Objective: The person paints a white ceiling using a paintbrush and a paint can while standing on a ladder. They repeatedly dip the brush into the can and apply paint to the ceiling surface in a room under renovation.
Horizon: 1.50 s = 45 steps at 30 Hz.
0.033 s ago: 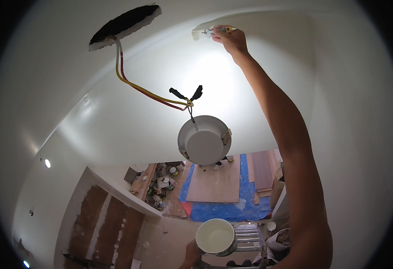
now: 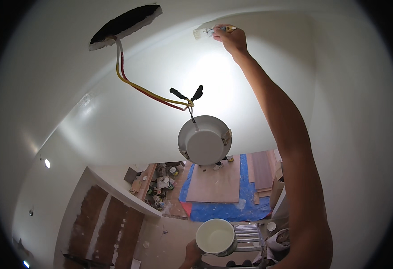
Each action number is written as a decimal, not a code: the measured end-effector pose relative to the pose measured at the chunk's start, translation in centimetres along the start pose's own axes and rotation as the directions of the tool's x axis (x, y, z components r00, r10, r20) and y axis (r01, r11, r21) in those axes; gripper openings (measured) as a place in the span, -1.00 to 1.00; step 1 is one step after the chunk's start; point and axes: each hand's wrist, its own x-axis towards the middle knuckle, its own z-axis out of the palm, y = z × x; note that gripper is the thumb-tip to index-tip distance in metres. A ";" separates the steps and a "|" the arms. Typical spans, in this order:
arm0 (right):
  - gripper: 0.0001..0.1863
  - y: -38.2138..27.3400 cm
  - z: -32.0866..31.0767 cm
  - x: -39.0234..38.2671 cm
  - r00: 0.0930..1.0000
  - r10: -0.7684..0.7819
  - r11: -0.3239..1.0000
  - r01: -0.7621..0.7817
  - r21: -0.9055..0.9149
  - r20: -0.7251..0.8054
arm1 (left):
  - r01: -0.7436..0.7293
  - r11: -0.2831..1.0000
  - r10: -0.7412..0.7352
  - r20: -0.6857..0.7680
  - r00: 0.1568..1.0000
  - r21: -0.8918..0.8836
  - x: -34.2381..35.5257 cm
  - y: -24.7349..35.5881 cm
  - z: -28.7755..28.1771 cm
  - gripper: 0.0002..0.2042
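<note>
My right arm is stretched far up, and my right hand [image 2: 231, 41] is closed round the handle of a flat paintbrush [image 2: 201, 34]. The pale bristles point left and lie against the white wall just below its curved upper edge. Low in the view, my left hand [image 2: 192, 253] holds a paint bucket [image 2: 234, 247] by its left side, its fingers mostly hidden. Pale paint shows inside the bucket. Between the hands a round downlight [image 2: 204, 142] hangs on red and yellow wires [image 2: 149, 93] that come out of a ceiling hole [image 2: 124, 27].
Below the bucket stands a metal ladder [image 2: 249, 240]. Farther down, a blue sheet [image 2: 250, 210] covers the floor, with a wooden board [image 2: 214, 186] on it. Paint cans and clutter [image 2: 160, 184] stand to the left. Part of a person's foot [image 2: 218, 166] shows beneath the downlight.
The paintbrush tip has shifted very slightly to the right along the wall. My left hand and the bucket have not visibly moved.
</note>
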 end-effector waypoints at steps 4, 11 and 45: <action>-0.74 -0.5 -2.4 1.9 0.988 -0.114 0.971 0.090 -0.220 -0.100 | -0.118 0.993 0.118 -0.018 0.993 0.022 0.9 -0.7 0.3 -0.71; -0.76 -1.3 -8.0 3.0 0.887 -0.350 0.855 0.170 -0.491 -0.301 | -0.040 0.996 0.040 -0.004 0.999 -0.074 0.5 1.8 -0.5 -0.77; -0.74 -2.8 -10.2 4.0 0.950 -0.200 0.944 0.121 -0.306 -0.241 | -0.168 0.921 0.150 -0.078 0.986 -0.351 0.6 0.9 1.6 -0.36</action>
